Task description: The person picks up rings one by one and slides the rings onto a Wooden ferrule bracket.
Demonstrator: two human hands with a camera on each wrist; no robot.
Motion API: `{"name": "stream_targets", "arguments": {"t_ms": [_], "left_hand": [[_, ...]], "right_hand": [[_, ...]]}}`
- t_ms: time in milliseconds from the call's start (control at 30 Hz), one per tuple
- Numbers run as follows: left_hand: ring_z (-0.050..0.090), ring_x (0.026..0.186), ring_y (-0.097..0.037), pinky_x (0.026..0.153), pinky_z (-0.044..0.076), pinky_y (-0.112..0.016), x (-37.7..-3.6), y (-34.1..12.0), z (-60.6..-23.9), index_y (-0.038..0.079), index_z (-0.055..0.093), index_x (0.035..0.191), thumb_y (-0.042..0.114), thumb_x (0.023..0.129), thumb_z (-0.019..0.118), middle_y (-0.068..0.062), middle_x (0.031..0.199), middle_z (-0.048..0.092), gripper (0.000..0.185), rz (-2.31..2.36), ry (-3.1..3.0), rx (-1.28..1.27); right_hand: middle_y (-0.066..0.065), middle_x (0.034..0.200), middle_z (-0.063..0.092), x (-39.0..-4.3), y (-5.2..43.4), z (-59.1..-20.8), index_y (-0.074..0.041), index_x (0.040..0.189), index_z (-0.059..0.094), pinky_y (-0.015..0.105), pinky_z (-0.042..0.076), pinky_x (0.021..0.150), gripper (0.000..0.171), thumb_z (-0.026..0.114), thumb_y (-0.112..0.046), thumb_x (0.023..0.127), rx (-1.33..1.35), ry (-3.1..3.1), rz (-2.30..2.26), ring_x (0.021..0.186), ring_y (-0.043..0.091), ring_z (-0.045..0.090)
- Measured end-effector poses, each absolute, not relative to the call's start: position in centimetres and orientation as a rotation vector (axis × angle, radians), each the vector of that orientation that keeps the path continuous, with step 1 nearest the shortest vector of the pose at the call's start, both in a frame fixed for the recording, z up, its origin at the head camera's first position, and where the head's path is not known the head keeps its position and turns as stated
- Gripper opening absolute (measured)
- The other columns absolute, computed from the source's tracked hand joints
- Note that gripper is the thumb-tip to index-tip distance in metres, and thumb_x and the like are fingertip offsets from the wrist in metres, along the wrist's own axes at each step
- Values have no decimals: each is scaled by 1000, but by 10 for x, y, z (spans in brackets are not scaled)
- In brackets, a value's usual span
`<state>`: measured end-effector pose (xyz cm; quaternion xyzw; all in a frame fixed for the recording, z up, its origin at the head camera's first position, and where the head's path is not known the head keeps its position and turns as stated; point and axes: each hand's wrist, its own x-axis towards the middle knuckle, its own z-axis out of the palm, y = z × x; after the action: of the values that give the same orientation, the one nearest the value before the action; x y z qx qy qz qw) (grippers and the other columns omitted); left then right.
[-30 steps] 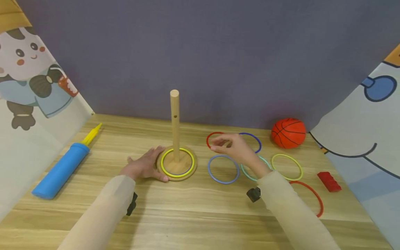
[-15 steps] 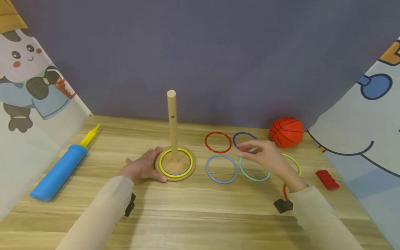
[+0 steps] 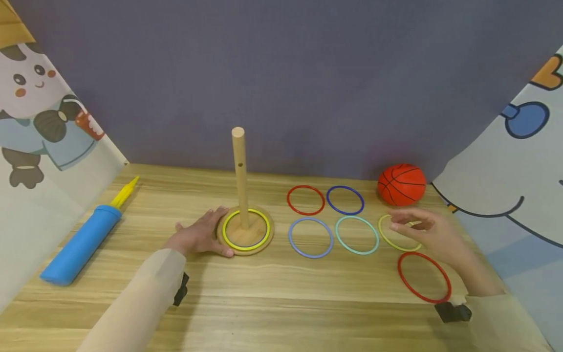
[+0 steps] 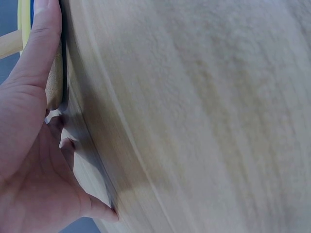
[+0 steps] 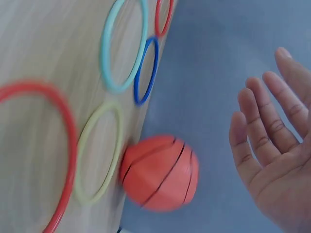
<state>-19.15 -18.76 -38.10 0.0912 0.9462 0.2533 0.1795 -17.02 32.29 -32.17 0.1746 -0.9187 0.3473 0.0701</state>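
A wooden peg [image 3: 239, 176] stands on a round wooden base [image 3: 255, 235] with a yellow ring [image 3: 246, 249] lying round its foot. My left hand [image 3: 200, 234] rests against the base's left rim, thumb straight along the edge [image 4: 41, 53]. My right hand [image 3: 406, 225] hovers just above a yellow-green ring [image 3: 380, 233] with fingers spread and relaxed [image 5: 277, 145], holding nothing. Flat on the table lie a red ring [image 3: 305, 214], a dark blue ring [image 3: 345, 186], a light blue ring [image 3: 289, 238], a teal ring [image 3: 357, 216] and a nearer red ring [image 3: 399, 276].
An orange toy basketball [image 3: 401, 184] sits at the back right, close to my right hand. A blue and yellow pump [image 3: 79, 244] lies at the left. Printed panels slope in on both sides and a grey backdrop closes the far edge.
My right hand has swept rightward, from over the far red ring past the dark blue one to above the yellow-green ring. Left hand and rings have stayed put.
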Motion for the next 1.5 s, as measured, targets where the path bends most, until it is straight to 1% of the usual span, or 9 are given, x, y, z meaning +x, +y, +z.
{"name": "stream_targets", "arguments": {"t_ms": [267, 467, 667, 833, 967, 1100, 1267, 1367, 1500], "left_hand": [[7, 152, -46, 95, -5, -91, -191, -188, -381, 16, 16, 162, 56, 67, 90, -21, 168, 10, 127, 721, 2669, 260], [7, 152, -47, 95, -5, -91, -191, -189, -383, 17, 16, 162, 56, 66, 90, -21, 168, 10, 127, 719, 2670, 254], [8, 152, -47, 94, -4, -92, -192, -188, -383, 17, 17, 161, 57, 66, 90, -21, 168, 11, 127, 715, 2680, 273], [7, 153, -46, 95, -4, -91, -192, -188, -382, 17, 17, 162, 56, 66, 91, -20, 168, 11, 126, 721, 2677, 267], [7, 153, -46, 96, -5, -91, -192, -188, -383, 17, 17, 162, 56, 66, 91, -20, 168, 10, 127, 721, 2675, 256], [8, 152, -47, 96, -4, -91, -192, -187, -383, 17, 17, 162, 56, 66, 91, -21, 168, 10, 127, 712, 2675, 257], [8, 152, -47, 95, -4, -91, -192, -186, -383, 16, 17, 162, 56, 66, 91, -20, 168, 11, 127, 707, 2672, 254], [8, 152, -47, 95, -4, -91, -192, -186, -382, 16, 17, 162, 55, 67, 91, -20, 168, 11, 127, 712, 2670, 254], [8, 152, -47, 95, -4, -91, -190, -186, -379, 16, 17, 162, 55, 67, 91, -21, 168, 11, 127, 713, 2669, 253]], "right_hand": [[-18, 102, 74, -154, 373, -337, -6, 124, 71, 10, 51, 72, 32, 76, -14, 93, 400, -2752, 990, 90, -10, 63], [-27, 105, 70, -143, 400, -350, -8, 127, 70, 8, 46, 70, 35, 75, -23, 95, 242, -2852, 934, 89, -14, 60], [-25, 103, 71, -137, 420, -374, -3, 120, 73, 4, 44, 70, 32, 78, -17, 92, 246, -2862, 920, 89, -18, 59], [-9, 99, 77, -139, 430, -384, -1, 117, 74, 7, 43, 68, 34, 80, -22, 90, 202, -2925, 817, 86, -19, 56], [12, 108, 76, -140, 433, -389, -2, 121, 72, 16, 48, 67, 40, 77, -30, 93, 147, -3038, 778, 86, -18, 54], [13, 105, 76, -142, 434, -393, -2, 122, 71, 21, 52, 68, 42, 77, -32, 92, 182, -3089, 724, 85, -10, 61], [9, 100, 77, -147, 433, -395, -4, 118, 73, 25, 54, 69, 46, 79, -39, 89, 179, -3113, 588, 87, 15, 72], [8, 98, 76, -150, 431, -395, -5, 115, 75, 33, 54, 72, 47, 80, -43, 88, 169, -3123, 536, 91, 27, 71], [7, 95, 75, -153, 428, -397, -3, 111, 75, 41, 54, 72, 43, 80, -39, 88, 180, -3131, 535, 90, 33, 69]]}}
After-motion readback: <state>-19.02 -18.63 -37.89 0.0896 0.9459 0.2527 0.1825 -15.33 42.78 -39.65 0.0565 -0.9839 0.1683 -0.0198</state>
